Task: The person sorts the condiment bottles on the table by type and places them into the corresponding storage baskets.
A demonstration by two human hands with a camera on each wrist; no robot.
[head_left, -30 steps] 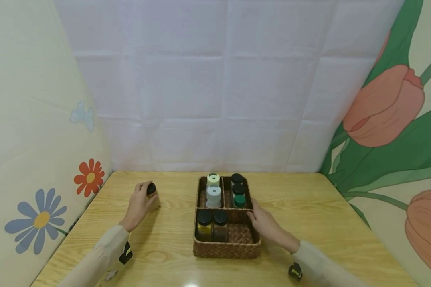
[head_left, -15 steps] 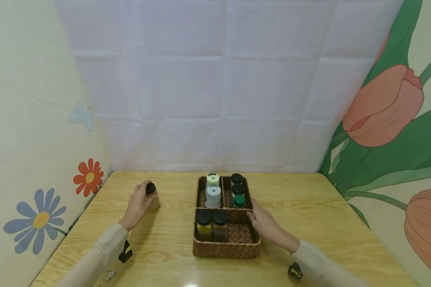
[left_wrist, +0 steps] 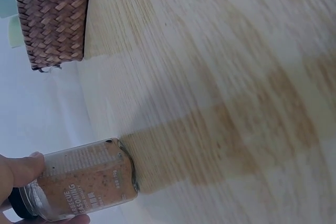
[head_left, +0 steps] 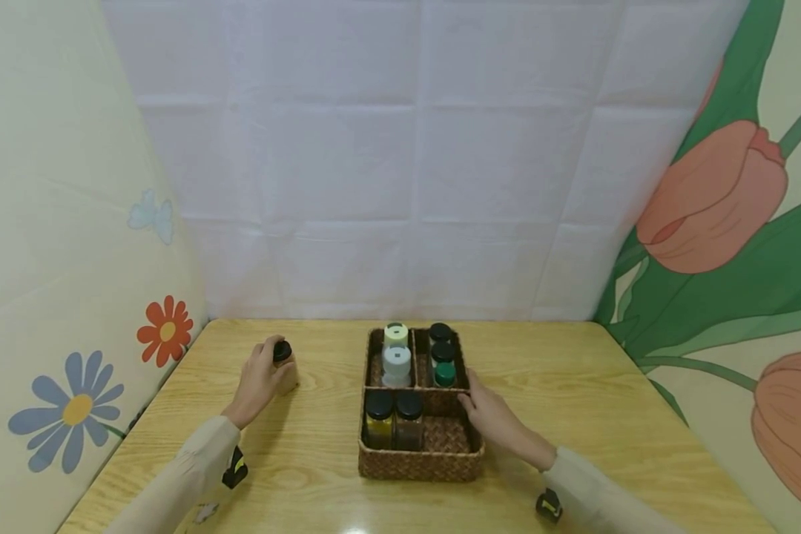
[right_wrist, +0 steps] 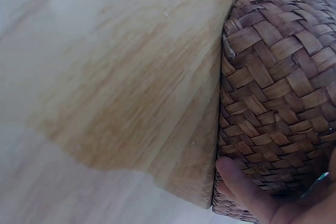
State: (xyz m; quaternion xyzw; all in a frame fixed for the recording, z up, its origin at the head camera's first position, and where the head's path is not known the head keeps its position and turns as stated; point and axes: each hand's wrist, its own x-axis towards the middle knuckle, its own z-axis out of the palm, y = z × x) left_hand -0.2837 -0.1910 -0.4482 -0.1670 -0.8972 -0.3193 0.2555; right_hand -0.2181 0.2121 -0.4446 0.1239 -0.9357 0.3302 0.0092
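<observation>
My left hand [head_left: 256,382] grips a glass seasoning jar [left_wrist: 86,179] near its black lid [head_left: 282,351], at the left of the table. Orange-brown powder fills much of the jar, and its label reads barbecue seasoning. In the left wrist view the thumb lies along one side, with fingertips on the other; the jar's base is right at the tabletop. My right hand [head_left: 497,419] holds the right side of a brown woven basket [head_left: 420,466], thumb at the rim. In the right wrist view a finger [right_wrist: 244,190] lies against the basket's outer wall.
Two black-lidded jars [head_left: 394,423] stand in the basket's front compartment. White-capped and pale-yellow-capped bottles [head_left: 397,363] fill the back left one. The back right holds black-lidded jars and a green-capped one [head_left: 444,374]. A wooden table [head_left: 574,386] meets a white cloth backdrop [head_left: 400,185].
</observation>
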